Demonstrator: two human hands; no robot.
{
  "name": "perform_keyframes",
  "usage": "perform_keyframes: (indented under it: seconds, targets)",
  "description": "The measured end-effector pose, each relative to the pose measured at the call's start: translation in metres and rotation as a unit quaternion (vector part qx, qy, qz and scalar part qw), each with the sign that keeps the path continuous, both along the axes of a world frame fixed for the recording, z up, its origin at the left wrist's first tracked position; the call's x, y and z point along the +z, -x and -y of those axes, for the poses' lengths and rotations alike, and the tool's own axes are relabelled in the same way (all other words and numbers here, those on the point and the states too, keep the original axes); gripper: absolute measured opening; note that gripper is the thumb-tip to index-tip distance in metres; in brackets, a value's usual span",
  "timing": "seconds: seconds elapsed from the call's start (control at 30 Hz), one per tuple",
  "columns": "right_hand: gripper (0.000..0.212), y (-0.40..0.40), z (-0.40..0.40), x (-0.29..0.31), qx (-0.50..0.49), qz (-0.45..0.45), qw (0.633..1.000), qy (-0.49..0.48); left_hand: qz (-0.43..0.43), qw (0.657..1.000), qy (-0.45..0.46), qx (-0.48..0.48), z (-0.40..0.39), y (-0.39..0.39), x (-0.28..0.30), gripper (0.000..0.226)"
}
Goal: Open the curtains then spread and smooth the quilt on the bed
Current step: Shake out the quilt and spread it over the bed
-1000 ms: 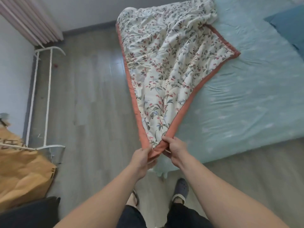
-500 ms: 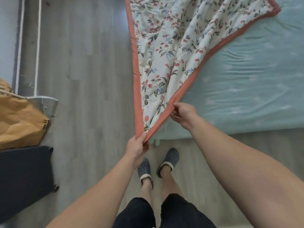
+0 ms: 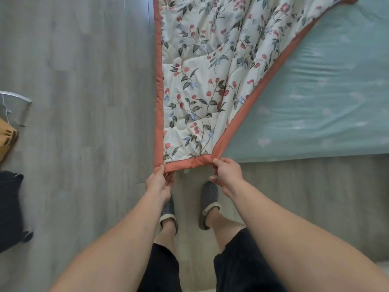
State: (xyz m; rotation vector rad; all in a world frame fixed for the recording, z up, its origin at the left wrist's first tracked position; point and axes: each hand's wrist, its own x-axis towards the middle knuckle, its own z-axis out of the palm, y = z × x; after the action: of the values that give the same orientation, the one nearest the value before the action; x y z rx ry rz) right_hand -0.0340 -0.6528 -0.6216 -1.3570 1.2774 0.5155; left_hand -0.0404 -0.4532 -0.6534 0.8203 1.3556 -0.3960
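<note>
Slippage is your main worry here: your left hand point(image 3: 158, 185) pinches the corner of the quilt point(image 3: 210, 76) by its coral binding, and your right hand point(image 3: 226, 175) nips the same bottom hem a little further along, thumb and fingers clamped on the fabric, so each grip has only a thin strip of trim to hold. The quilt runs taut from your hands up onto the bed point(image 3: 326, 114), with its left edge hanging out over the floor point(image 3: 73, 123) and most of the teal sheet bare to the right. If you tug hard to spread it, the binding could slide out of one pinch and the corner would drop to the floor by your clogs (hardly where you want clean bedding). Pulling further toward yourself would drag more of the quilt off the mattress rather than across it; the spread needs to go right. The far end is out of view, so it may be bunched or snagged up there, and a sharp pull against that could skew the whole thing.
</note>
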Motion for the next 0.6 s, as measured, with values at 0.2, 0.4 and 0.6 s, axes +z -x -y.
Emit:
perform_keyframes:
  seconds: [0.2, 0.4, 0.6]
  targets:
    - [0.008, 0.007, 0.024, -0.055, 0.025, -0.039, 0.998, -0.035, -0.04, 0.999, -0.029, 0.012, 0.025, 0.003, -0.048, 0.005]
    - [0.004, -0.009, 0.045, -0.114, 0.09, -0.061, 0.991, -0.082, -0.136, 0.985, -0.019, -0.104, 0.046, -0.011, -0.101, 0.046]
    - [0.01, -0.025, 0.098, -0.121, 0.078, -0.03, 0.995, -0.056, -0.149, 0.962, 0.152, -0.17, 0.14, -0.008, -0.092, 0.082]
